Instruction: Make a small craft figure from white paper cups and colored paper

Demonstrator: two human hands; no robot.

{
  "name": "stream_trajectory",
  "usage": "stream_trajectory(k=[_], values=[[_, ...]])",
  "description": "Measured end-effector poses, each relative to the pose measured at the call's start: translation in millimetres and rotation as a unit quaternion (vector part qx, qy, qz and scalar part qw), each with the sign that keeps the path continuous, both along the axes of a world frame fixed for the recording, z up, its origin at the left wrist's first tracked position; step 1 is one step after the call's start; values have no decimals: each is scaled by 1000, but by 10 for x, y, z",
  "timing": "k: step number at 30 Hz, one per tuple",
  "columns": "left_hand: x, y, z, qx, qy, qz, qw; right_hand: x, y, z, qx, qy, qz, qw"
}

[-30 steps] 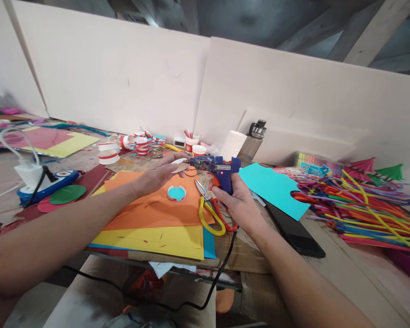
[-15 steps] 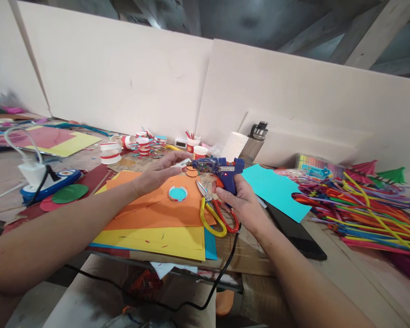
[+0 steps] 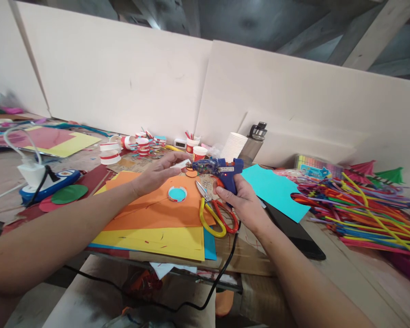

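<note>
My right hand (image 3: 244,200) is wrapped round the handle of a blue glue gun (image 3: 222,169), whose nozzle points left and whose black cord hangs below the table edge. In my left hand (image 3: 159,173) a small white paper piece (image 3: 181,164) is pinched, and the nozzle tip meets or nearly meets it. Beneath them a short ring with a light-blue centre (image 3: 177,194) lies on orange paper (image 3: 150,214). Scissors with one yellow and one red handle (image 3: 213,214) rest just under the glue gun.
A blue power strip (image 3: 51,184) with a white plug stands at left. Red-and-white cut cups (image 3: 143,148), stacked white cups (image 3: 234,146) and a grey bottle (image 3: 253,145) are behind. To the right lie turquoise paper (image 3: 276,189), a black phone-like slab (image 3: 299,234) and pipe cleaners (image 3: 372,214).
The white paper piece has tilted slightly at the nozzle. Both hands hold nearly the same place, and the rest of the table is unchanged.
</note>
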State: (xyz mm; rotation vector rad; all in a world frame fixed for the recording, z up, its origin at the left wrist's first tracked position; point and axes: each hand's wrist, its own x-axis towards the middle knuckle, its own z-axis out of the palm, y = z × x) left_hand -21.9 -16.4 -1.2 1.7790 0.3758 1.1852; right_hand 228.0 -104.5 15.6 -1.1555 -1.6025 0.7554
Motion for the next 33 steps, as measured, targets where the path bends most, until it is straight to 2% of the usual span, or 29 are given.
stream_trajectory(k=[7, 13, 20, 30, 33], values=[[10, -25, 28, 3, -6, 2, 1000, -16, -38, 32, -12, -5, -19, 1000], [2, -6, -9, -1, -15, -11, 1000, -73, -80, 98, -12, 42, 9, 999], [29, -33, 5, -26, -41, -25, 999, -30, -43, 42, -7, -4, -6, 1000], [29, -41, 2, -32, -46, -37, 998, -29, -37, 33, 0, 3, -20, 1000], [25, -30, -10, -28, -44, -33, 998, -35, -37, 26, -2, 11, -4, 1000]])
